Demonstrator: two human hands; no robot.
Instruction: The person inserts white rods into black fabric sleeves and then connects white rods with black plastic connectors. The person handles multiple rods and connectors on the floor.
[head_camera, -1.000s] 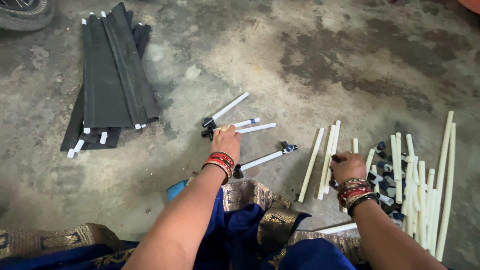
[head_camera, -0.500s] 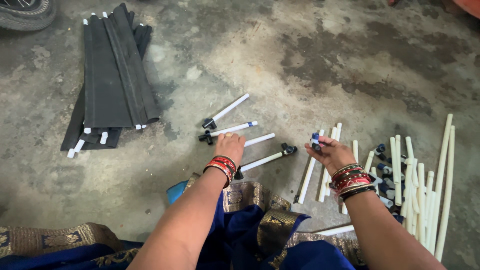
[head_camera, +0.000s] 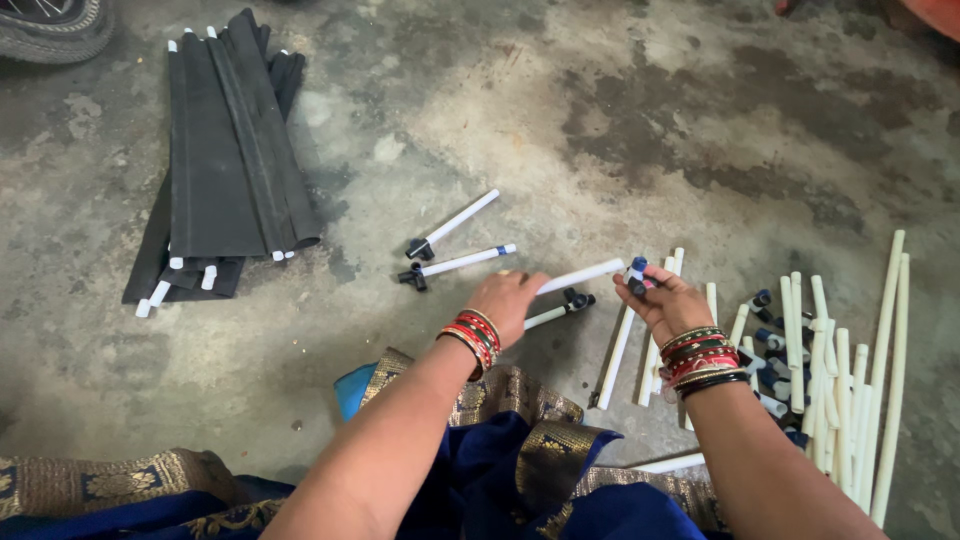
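- Your left hand (head_camera: 508, 300) is closing around one end of a slim white plastic tube (head_camera: 582, 275), lifting it just above the grey concrete floor (head_camera: 640, 130).
- Your right hand (head_camera: 668, 300) is gripping a small dark blue plastic connector (head_camera: 637, 275) between its fingers, holding it right at the far end of that white tube.
- A second white tube with a black T-shaped fitting (head_camera: 558, 308) is lying on the floor just below the held tube, beside your left hand.
- Two more white tubes with black end fittings (head_camera: 452, 245) are resting left of the held tube, near it, one above the other.
- A loose heap of bare white tubes mixed with blue and black connectors (head_camera: 830, 360) is lying right of the held tube, next to your right wrist.
- A folded bundle of black fabric panels with white tube ends (head_camera: 225, 160) is sitting well apart, far left of the held tube.
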